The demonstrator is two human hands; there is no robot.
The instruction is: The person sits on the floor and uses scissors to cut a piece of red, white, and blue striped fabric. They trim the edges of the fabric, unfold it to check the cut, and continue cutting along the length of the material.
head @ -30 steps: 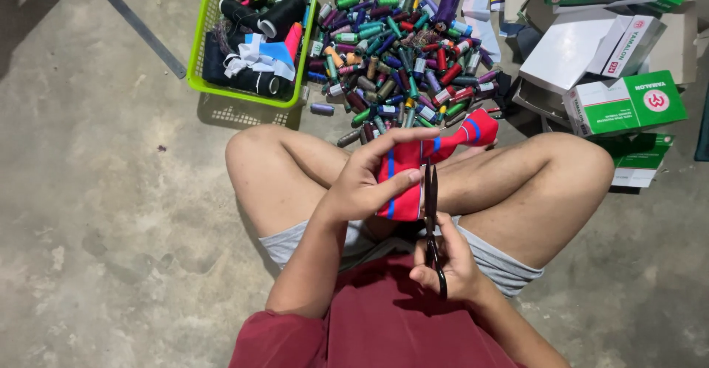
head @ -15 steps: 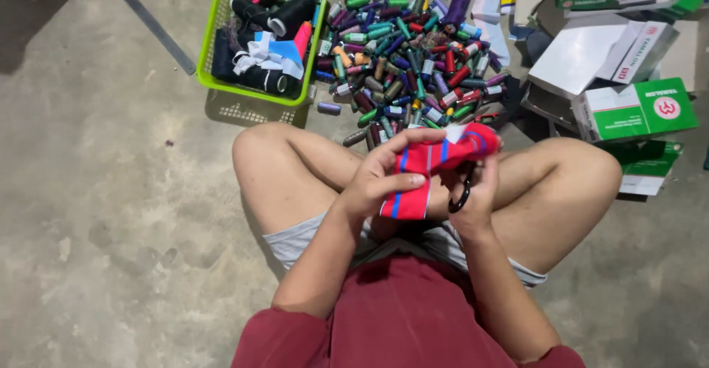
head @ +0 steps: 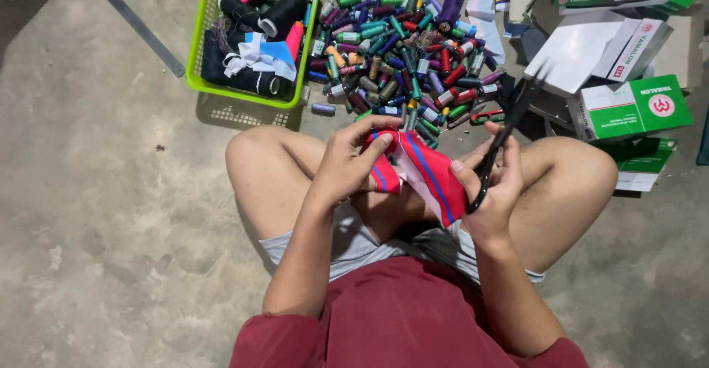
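From my remote seat I look down on a bare concrete floor (head: 96, 228), the widest thing in view, and on it the person sits cross-legged in a dark red shirt (head: 399, 316) and grey shorts, knees spread so the lap makes a working hollow close to the eyes; beyond the knees lies a heap of thread spools (head: 410, 50) in many colours, spilled flat within arm's reach, I judge so that any colour can be picked without rummaging; to its left a lime-green basket (head: 193, 58) keeps the bigger cones and scraps of cloth together; to the right white and green cartons (head: 628, 106) are stacked loosely, some open; in the lap, between both hands, is the red cloth with blue and white stripes (head: 432, 172), held up off the thighs and pulled fairly taut, which I take as a way to present an edge; the left hand (head: 347, 165) has its fingers curled and clamped on the upper left part of the cloth, thumb on top; the right hand (head: 491, 187) pinches the cloth's right side while its fingers are also closed round the handles of black scissors (head: 509, 128), whose blades point up and away from the body and look blurred; I cannot tell whether the blades are parted.
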